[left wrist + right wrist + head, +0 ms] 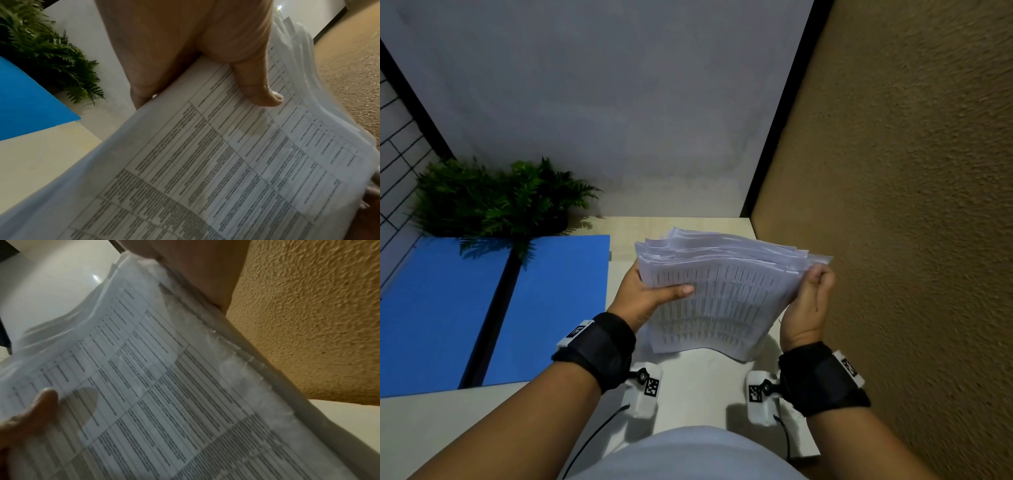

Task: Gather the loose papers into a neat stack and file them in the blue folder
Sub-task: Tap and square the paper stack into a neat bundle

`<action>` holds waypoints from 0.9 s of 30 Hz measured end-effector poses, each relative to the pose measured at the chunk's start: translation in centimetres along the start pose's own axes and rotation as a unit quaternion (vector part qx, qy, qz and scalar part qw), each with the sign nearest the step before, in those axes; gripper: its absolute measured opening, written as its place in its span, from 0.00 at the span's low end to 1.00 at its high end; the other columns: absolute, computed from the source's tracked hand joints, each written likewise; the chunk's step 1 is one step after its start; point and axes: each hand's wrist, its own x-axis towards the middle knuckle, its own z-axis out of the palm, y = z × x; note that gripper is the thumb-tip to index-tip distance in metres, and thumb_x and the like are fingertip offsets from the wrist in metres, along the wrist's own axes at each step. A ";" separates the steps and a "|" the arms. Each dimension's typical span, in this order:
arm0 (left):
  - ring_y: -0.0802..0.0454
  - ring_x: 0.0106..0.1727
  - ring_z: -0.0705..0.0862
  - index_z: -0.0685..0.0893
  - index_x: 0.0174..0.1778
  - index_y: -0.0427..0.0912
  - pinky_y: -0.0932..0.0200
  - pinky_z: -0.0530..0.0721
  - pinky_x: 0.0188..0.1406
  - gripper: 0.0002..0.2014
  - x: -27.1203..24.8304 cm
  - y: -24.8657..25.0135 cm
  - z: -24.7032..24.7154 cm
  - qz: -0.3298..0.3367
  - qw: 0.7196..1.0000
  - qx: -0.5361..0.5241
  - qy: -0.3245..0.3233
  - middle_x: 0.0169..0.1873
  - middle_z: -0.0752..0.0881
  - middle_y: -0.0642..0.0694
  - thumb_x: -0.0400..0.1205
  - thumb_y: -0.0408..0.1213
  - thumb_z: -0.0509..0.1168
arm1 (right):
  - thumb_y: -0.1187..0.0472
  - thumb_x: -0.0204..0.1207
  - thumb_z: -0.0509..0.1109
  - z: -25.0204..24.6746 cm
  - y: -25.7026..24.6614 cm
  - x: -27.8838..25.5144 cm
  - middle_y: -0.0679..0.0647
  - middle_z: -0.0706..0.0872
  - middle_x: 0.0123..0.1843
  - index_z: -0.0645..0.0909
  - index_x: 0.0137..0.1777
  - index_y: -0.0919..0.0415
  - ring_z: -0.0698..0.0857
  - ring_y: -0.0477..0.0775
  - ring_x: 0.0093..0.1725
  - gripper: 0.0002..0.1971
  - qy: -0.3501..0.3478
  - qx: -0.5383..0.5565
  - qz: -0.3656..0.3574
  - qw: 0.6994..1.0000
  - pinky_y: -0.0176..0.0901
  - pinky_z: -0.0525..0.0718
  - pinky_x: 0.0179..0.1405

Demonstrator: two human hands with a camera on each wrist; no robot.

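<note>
A thick stack of printed papers (722, 291) stands tilted on its lower edge on the pale table (688, 387), its top edges uneven. My left hand (650, 291) grips the stack's left side, thumb (261, 91) lying across the printed top sheet (226, 162). My right hand (811, 298) holds the right edge with fingers curled round it. In the right wrist view the papers (164, 394) fill the frame, and the left thumb (37, 404) shows at the lower left. The blue folder (482, 308) lies open and flat on the table to the left, also seen as blue folder (26, 100).
A green fern plant (500, 198) stands behind the folder, its fronds overhanging it. A textured tan wall (893, 205) runs close along the right side of the table. A grey wall (602, 102) closes the back. Bare tabletop lies in front of the stack.
</note>
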 end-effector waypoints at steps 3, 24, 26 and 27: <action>0.52 0.61 0.87 0.81 0.67 0.48 0.51 0.87 0.58 0.39 -0.2 -0.1 0.0 -0.007 1.000 -0.001 -0.006 0.58 0.90 0.49 0.58 0.42 0.84 | 0.59 0.89 0.52 0.5 -0.9 0.2 0.49 0.80 0.47 0.74 0.50 0.49 0.83 0.34 0.42 0.10 0.002 -0.017 -0.046 0.999 0.28 0.82 0.38; 0.51 0.61 0.88 0.81 0.68 0.43 0.57 0.88 0.55 0.39 -0.1 1.4 0.5 0.051 0.998 -0.012 -0.021 0.59 0.90 0.45 0.60 0.42 0.83 | 0.48 0.80 0.59 1.6 -2.9 0.6 0.47 0.75 0.60 0.82 0.60 0.46 0.78 0.42 0.62 0.15 -0.082 -0.176 -0.185 0.963 0.41 0.82 0.61; 0.49 0.61 0.87 0.79 0.68 0.41 0.56 0.87 0.55 0.44 -0.2 2.0 0.8 0.071 0.997 -0.011 -0.007 0.60 0.88 0.43 0.57 0.49 0.85 | 0.46 0.79 0.59 1.6 -2.6 0.6 0.37 0.70 0.61 0.78 0.68 0.39 0.76 0.40 0.62 0.18 -0.071 -0.195 -0.183 0.961 0.42 0.82 0.60; 0.51 0.60 0.88 0.78 0.68 0.41 0.57 0.87 0.54 0.46 -0.2 2.3 0.9 0.079 0.997 -0.007 0.004 0.59 0.88 0.44 0.55 0.55 0.85 | 0.47 0.79 0.60 1.5 -2.4 0.5 0.34 0.67 0.62 0.75 0.71 0.38 0.74 0.37 0.62 0.20 -0.070 -0.212 -0.198 0.954 0.40 0.81 0.59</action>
